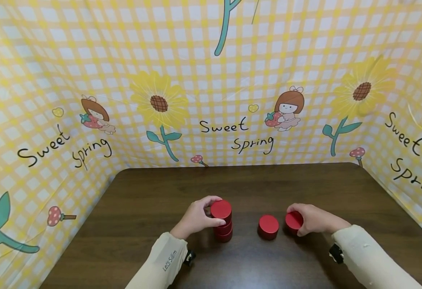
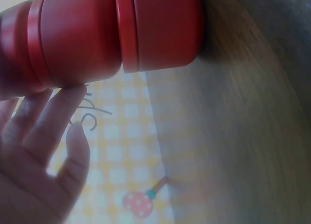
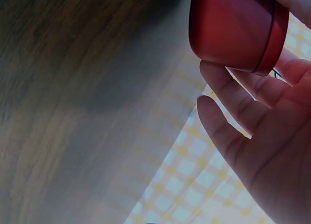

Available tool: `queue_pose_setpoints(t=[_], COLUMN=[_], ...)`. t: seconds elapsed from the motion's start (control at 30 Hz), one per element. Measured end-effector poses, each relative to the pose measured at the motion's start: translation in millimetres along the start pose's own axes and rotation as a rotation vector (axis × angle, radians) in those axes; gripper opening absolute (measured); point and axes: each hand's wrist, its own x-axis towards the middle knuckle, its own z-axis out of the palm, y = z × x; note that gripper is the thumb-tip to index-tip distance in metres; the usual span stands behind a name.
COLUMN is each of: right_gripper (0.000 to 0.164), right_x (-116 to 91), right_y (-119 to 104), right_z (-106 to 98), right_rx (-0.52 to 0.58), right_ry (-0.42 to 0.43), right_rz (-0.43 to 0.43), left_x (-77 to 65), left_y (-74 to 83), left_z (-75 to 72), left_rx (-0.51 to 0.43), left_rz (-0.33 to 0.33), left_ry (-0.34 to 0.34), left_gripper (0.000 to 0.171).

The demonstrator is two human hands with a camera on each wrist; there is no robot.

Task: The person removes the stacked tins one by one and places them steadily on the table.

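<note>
Three round red tins stand one on another in a stack on the brown table [image 1: 153,257]. My left hand [image 1: 194,218] grips the stack's top tin [image 1: 221,210] from the left, thumb in front and fingers behind. Below it the bottom tin [image 2: 167,29] and the middle tin [image 2: 80,39] show in the left wrist view. To the right, another red tin [image 1: 268,226] stands alone, untouched. My right hand [image 1: 315,218] holds a further red tin [image 1: 293,220] between thumb and fingers. Whether that tin touches the table, I cannot tell.
A yellow and white checked cloth [image 1: 225,80] with printed flowers and lettering hangs behind the table and along both sides. The table's far edge [image 1: 247,165] meets this cloth. A black wrist device [image 1: 336,253] sits at the right sleeve's cuff, another [image 1: 189,257] at the left.
</note>
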Motion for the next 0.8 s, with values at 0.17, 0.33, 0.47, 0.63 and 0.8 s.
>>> queue_pose_setpoints(t=[0.17, 0.33, 0.47, 0.63, 0.8], right_gripper=[0.055, 0.054, 0.054, 0.054, 0.054], right_x=[-0.1, -0.5, -0.6, -0.3, -1.2], right_y=[-0.2, 0.5, 1.6, 2.6, 0.5], right_z=[1.6, 2.2, 3.3, 4.1, 4.0], right_rx=[-0.019, -0.015, -0.005, 0.005, 0.013], right_ry=[0.004, 0.000, -0.008, -0.009, -0.006], right_rz=[0.008, 0.003, 0.004, 0.010, -0.008], left_x=[-0.2, 0.0, -0.2, -0.7, -1.1], left_y=[-0.4, -0.9, -0.8, -0.3, -0.3], left_z=[-0.1, 0.1, 0.6, 1.3, 1.9], left_rx=[-0.001, -0.004, -0.004, -0.003, 0.007], left_rz=[0.001, 0.001, 0.005, 0.006, 0.016], left_ry=[-0.002, -0.001, 0.001, 0.010, 0.027], left_gripper=[0.057, 0.056, 0.056, 0.056, 0.055])
